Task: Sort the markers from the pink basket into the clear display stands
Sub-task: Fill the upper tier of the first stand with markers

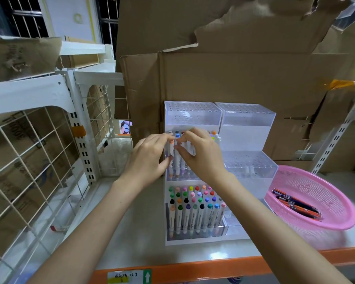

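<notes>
Head view: at frame centre, the left hand (150,158) and right hand (201,154) both pinch white-barrelled markers (177,160) standing in the middle tier of the left clear display stand (193,117). The barrels' print is too blurred to read. The pink basket (316,201), lower right, holds dark pens, and the shelf-edge label (129,276) at the bottom shows handwriting I cannot read beside a white arrow on green.

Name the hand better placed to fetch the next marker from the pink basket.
Right. The pink basket sits on the right of the stands, on the right hand's side; the left hand would have to cross over. Both are at the middle tier's markers.
</notes>
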`<state>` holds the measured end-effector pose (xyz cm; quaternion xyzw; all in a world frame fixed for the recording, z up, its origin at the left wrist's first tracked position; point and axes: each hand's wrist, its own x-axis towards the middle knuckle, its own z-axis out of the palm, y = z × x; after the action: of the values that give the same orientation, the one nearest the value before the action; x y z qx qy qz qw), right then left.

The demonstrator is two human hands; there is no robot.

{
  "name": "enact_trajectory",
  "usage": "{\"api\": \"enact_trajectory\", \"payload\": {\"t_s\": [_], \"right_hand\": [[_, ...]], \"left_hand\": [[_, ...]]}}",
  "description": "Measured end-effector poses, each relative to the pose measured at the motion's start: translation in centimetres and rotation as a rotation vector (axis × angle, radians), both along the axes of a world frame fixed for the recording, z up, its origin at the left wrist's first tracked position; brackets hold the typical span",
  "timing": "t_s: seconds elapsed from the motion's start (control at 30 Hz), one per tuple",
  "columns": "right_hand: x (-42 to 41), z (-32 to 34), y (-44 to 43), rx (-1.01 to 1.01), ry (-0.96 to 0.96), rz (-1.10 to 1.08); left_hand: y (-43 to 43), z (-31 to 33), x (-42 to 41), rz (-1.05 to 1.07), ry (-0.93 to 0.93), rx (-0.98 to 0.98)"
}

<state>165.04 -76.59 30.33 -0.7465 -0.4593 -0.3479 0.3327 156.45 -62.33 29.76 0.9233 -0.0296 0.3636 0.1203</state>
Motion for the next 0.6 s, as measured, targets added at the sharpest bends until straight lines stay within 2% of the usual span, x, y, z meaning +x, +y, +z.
{"api": "enact_trajectory", "payload": {"t_s": [0.13,0.37,0.5,0.6], "right_hand": [[0.5,0.5,-0.2,-0.073,-0.056,-0.058],[0.7,0.1,-0.7,-0.397,0.056,-0.146],[0.8,0.2,-0.9,-0.419,0.051,-0.137],[1.0,0.8,-1.6,-0.444,0.054,-0.152]], "left_hand": [[-0.1,0.2,-0.1,0.027,0.026,0.010],[-0.6,0.7,-0.6,0.052,0.025,0.086],[-0.9,1.2,-0.6,0.077,0.044,0.121],[-1.4,2.0,-0.5,0.089,0.131,0.160]]}}
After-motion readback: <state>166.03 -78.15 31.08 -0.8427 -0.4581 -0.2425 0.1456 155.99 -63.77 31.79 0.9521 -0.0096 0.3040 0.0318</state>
